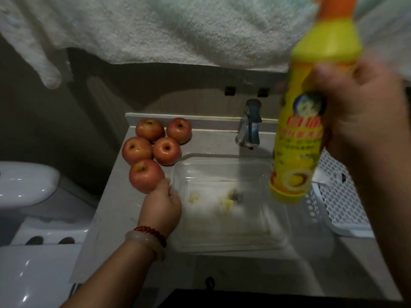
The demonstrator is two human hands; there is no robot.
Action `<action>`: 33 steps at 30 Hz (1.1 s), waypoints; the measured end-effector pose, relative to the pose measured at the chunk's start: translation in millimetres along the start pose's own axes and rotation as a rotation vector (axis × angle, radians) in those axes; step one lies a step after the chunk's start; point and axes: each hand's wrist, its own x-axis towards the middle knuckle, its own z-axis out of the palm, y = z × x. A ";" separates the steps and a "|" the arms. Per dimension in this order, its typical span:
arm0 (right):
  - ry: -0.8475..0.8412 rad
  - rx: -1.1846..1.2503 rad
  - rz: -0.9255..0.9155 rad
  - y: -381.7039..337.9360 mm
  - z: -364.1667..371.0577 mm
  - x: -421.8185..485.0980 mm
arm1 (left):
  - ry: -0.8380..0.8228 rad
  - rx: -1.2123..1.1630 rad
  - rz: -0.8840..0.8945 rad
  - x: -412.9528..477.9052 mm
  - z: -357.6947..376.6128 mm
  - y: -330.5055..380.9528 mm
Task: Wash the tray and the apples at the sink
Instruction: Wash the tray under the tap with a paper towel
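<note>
Five red apples (153, 150) sit clustered on the counter (106, 230), the nearest just beyond the left hand (162, 207). That hand's fingers pinch the left rim of the clear tray (226, 238), which lies in the sink below the tap (249, 125). The right hand (364, 112) grips an upright yellow detergent bottle (311, 112) above the tray's right side.

Bottle (311, 121) blurred, orange cap cut off by the top edge, label print too smeared to read. Right hand (360, 114) blurred too, wrist gone past the right edge. Clear tray (224, 245) smeared; yellowish blobs (226, 202) in it not identifiable. Basin mostly hidden beneath it. Left hand's fingertips (170, 192) indistinct at the tray's rim. Towel (178, 27) cropped at top.
</note>
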 end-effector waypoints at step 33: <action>-0.968 -1.644 0.080 95.6 59.3 -44.7 | -0.018 0.053 0.157 9.8 3.9 -9.7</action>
